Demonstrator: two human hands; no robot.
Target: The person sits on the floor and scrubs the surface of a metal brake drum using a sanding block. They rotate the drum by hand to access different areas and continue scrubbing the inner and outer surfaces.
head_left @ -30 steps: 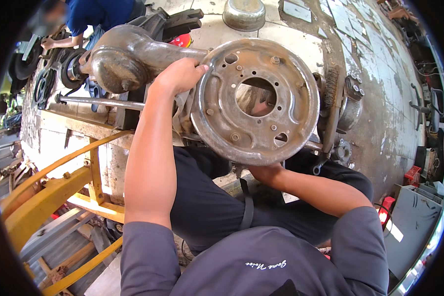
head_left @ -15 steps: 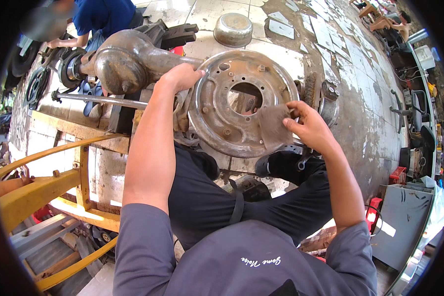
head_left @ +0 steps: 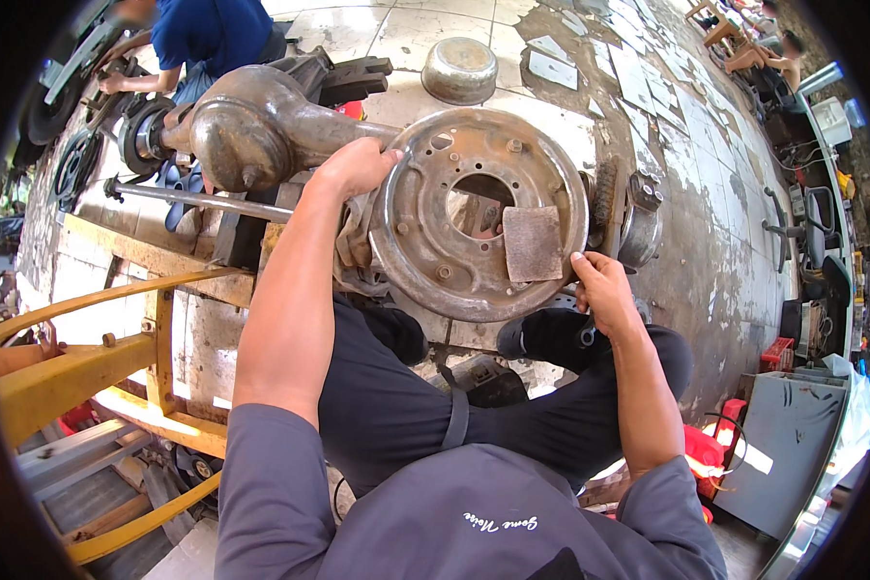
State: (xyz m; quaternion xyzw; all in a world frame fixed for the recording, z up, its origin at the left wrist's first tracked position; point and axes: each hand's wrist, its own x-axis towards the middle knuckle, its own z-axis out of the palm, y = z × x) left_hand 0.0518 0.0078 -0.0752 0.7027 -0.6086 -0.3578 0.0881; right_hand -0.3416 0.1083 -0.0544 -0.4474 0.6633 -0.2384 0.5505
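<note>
A round, rust-stained brake backing plate (head_left: 416,256) stands tilted in front of my knees, with a central hole and several bolt holes. My left hand (head_left: 361,166) is closed on its upper left rim, the thumb lying over the edge. At the lower right rim my right hand (head_left: 604,295) pinches the edge, thumb in front and fingers mostly hidden behind. A brown-grey square of sandpaper (head_left: 533,244) lies loose on the plate's face, beside the central hole, with neither hand touching it.
Behind my left hand lies a heavy axle housing (head_left: 246,126). A metal bowl-shaped part (head_left: 459,71) sits beyond the plate; a metal drum (head_left: 641,227) stands right. A yellow frame (head_left: 77,387) is on the left, a grey cabinet (head_left: 783,454) right. A person in blue (head_left: 213,39) works far left.
My right hand has let go of the sandpaper and moved down to the plate's rim. The sandpaper now rests on the plate, which has shifted slightly down. My left hand keeps its grip.
</note>
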